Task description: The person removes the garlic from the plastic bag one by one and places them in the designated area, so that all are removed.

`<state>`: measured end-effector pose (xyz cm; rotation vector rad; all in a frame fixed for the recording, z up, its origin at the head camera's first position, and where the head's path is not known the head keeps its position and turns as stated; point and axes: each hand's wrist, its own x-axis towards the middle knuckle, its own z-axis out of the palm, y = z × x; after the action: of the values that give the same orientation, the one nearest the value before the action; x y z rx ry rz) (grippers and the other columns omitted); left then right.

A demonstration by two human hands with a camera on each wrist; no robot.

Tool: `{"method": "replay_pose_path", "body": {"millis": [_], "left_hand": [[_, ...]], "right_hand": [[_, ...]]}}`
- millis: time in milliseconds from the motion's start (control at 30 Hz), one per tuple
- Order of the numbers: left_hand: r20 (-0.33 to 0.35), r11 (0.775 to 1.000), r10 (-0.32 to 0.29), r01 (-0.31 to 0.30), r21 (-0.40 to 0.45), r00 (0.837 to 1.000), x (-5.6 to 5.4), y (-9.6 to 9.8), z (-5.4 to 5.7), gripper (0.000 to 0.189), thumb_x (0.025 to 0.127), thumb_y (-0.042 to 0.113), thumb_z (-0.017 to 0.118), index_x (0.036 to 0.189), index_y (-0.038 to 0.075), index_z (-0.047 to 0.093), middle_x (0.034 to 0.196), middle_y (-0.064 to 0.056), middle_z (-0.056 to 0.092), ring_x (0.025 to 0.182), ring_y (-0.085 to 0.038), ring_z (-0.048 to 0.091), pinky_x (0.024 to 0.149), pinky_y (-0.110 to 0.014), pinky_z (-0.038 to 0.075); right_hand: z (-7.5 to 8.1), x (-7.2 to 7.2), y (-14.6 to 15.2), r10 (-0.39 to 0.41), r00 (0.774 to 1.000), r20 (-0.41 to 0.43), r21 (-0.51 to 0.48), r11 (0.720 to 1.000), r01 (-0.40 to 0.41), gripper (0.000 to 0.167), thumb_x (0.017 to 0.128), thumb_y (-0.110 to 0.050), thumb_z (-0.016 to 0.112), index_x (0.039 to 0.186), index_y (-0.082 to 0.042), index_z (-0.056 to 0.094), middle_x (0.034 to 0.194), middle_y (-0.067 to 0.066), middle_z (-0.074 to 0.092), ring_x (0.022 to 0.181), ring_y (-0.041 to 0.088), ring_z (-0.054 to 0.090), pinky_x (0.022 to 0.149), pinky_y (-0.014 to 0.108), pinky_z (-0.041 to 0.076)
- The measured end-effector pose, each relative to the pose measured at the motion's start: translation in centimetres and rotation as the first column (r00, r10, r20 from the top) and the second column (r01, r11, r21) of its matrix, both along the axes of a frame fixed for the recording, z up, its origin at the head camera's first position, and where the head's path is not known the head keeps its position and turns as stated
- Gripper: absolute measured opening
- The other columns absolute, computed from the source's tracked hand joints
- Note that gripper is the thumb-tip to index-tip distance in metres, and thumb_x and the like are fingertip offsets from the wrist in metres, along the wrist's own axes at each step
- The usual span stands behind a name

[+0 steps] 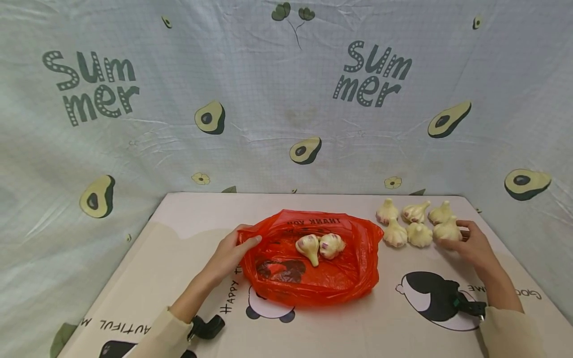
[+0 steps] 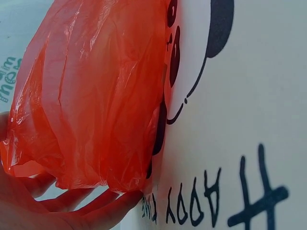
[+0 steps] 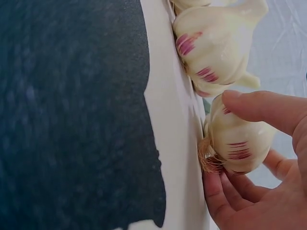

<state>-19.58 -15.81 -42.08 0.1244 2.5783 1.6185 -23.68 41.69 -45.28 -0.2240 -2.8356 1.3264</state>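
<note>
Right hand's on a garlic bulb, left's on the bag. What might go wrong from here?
The right hand grips a bulb close beside other bulbs, so lifting it might nudge them. The left hand holds the thin bag at one side only, so it may sag or slide. Two bulbs already lie inside; another dropped in might knock them.

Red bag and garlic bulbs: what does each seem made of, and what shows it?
Red bag: thin, glossy plastic film, by its crinkled, translucent look. Garlic bulbs: smooth, shiny, with painted-looking purple streaks; perhaps moulded plastic, though one's fibrous roots leave real garlic possible.
</note>
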Motion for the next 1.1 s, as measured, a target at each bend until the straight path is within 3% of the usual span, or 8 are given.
{"method": "replay_pose_path", "body": {"millis": [167,433,533,733,867,967,1033,1100], "left_hand": [[0.001,1.000,-0.003,0.003,0.006,1.000,0.01,-0.02,-0.09,0.044,0.103,0.037,0.059,0.139,0.012,0.056,0.135,-0.010,0.068,0.121,-0.027,0.065,0.104,-0.046,0.057],[-0.002,1.000,0.008,-0.008,-0.007,1.000,0.02,0.00,-0.11,0.045,0.103,0.037,0.059,0.139,0.012,0.056,0.135,-0.010,0.068,0.121,-0.027,0.065,0.103,-0.046,0.058],[-0.002,1.000,0.007,-0.007,-0.010,1.000,0.01,0.01,-0.06,0.045,0.103,0.037,0.059,0.140,0.012,0.055,0.136,-0.011,0.067,0.122,-0.027,0.065,0.103,-0.046,0.058],[0.000,1.000,0.005,-0.005,-0.009,1.000,-0.01,0.03,-0.03,0.046,0.103,0.036,0.059,0.141,0.011,0.054,0.137,-0.012,0.067,0.123,-0.028,0.065,0.102,-0.045,0.058],[0.001,1.000,0.007,-0.007,-0.011,1.000,-0.04,0.03,-0.08,0.046,0.103,0.035,0.059,0.141,0.011,0.054,0.137,-0.012,0.067,0.123,-0.028,0.065,0.103,-0.045,0.058],[0.001,1.000,0.007,-0.007,-0.014,1.000,-0.04,0.03,-0.10,0.046,0.103,0.035,0.059,0.141,0.011,0.054,0.137,-0.011,0.066,0.123,-0.028,0.065,0.103,-0.046,0.058],[0.002,1.000,0.006,-0.006,-0.014,1.000,-0.04,0.02,-0.12,0.046,0.103,0.036,0.059,0.142,0.011,0.054,0.138,-0.011,0.066,0.123,-0.028,0.065,0.103,-0.046,0.058],[0.001,1.000,0.005,-0.005,-0.012,1.000,-0.04,0.02,-0.13,0.046,0.103,0.036,0.059,0.142,0.011,0.054,0.138,-0.011,0.066,0.123,-0.028,0.065,0.103,-0.046,0.058]], "right_hand": [[0.14,0.00,0.01,0.031,0.999,0.022,0.010,0.999,-0.031,0.091,0.097,-0.025,0.070,0.155,0.014,0.012,0.153,0.046,0.025,0.132,0.057,0.037,0.089,0.042,0.044],[0.19,-0.15,-0.15,0.043,0.998,0.042,0.041,0.998,-0.044,0.094,0.096,-0.027,0.072,0.156,0.013,0.012,0.151,0.047,0.028,0.129,0.056,0.039,0.093,0.054,0.045],[0.25,-0.16,-0.14,0.051,0.998,0.039,0.048,0.997,-0.053,0.093,0.096,-0.027,0.072,0.156,0.012,0.013,0.150,0.047,0.029,0.128,0.055,0.040,0.091,0.049,0.046],[0.12,-0.16,-0.12,0.065,0.998,0.014,0.053,0.996,-0.066,0.089,0.095,-0.027,0.073,0.155,0.010,0.019,0.149,0.045,0.033,0.125,0.052,0.044,0.078,0.020,0.039],[0.08,-0.16,-0.10,0.070,0.998,0.008,0.050,0.996,-0.070,0.087,0.095,-0.026,0.073,0.154,0.010,0.020,0.149,0.046,0.034,0.126,0.052,0.045,0.074,0.015,0.037],[0.13,-0.22,-0.08,0.071,0.997,0.016,0.046,0.996,-0.072,0.088,0.096,-0.026,0.073,0.155,0.010,0.019,0.151,0.046,0.032,0.129,0.054,0.043,0.079,0.022,0.044],[0.25,-0.24,-0.07,0.071,0.997,0.028,0.034,0.997,-0.072,0.090,0.096,-0.027,0.074,0.155,0.009,0.018,0.153,0.047,0.028,0.133,0.057,0.040,0.089,0.038,0.051],[0.48,-0.22,-0.07,0.068,0.997,0.040,0.017,0.998,-0.068,0.092,0.095,-0.028,0.074,0.156,0.008,0.016,0.155,0.047,0.024,0.137,0.061,0.035,0.098,0.059,0.048]]}}
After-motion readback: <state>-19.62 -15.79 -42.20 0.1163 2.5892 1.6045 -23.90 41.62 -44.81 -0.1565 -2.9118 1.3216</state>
